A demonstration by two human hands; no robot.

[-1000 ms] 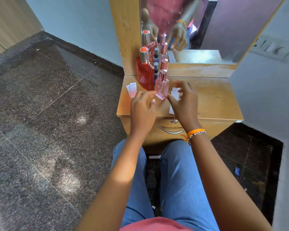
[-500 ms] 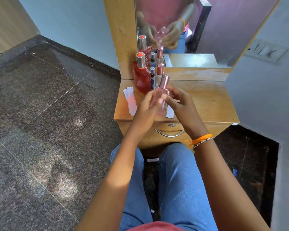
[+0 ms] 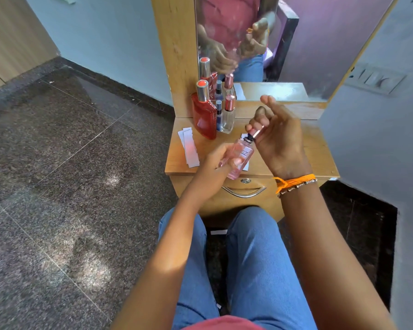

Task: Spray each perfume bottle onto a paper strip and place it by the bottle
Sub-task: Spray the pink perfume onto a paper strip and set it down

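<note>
My left hand (image 3: 218,163) grips a small pink perfume bottle (image 3: 240,157), tilted, above the front edge of the wooden dresser top (image 3: 320,151). My right hand (image 3: 275,136) pinches the bottle's rose-gold cap (image 3: 256,133), which sits just off the dark nozzle. Against the mirror stand a tall red bottle (image 3: 203,115), a thin blue bottle (image 3: 218,114) and a clear bottle with a rose-gold cap (image 3: 228,115). White paper strips (image 3: 188,146) lie at the left of the top; another strip (image 3: 244,136) peeks out behind the held bottle.
A mirror (image 3: 260,44) in a wooden frame rises behind the bottles. A drawer with a metal handle (image 3: 244,192) sits under the top, above my knees in blue jeans. A grey wall with a switch plate (image 3: 374,78) is close on the right.
The pink bottle went from standing on the dresser top to being lifted in my left hand and tilted. My right hand has pulled its cap away from the nozzle.
</note>
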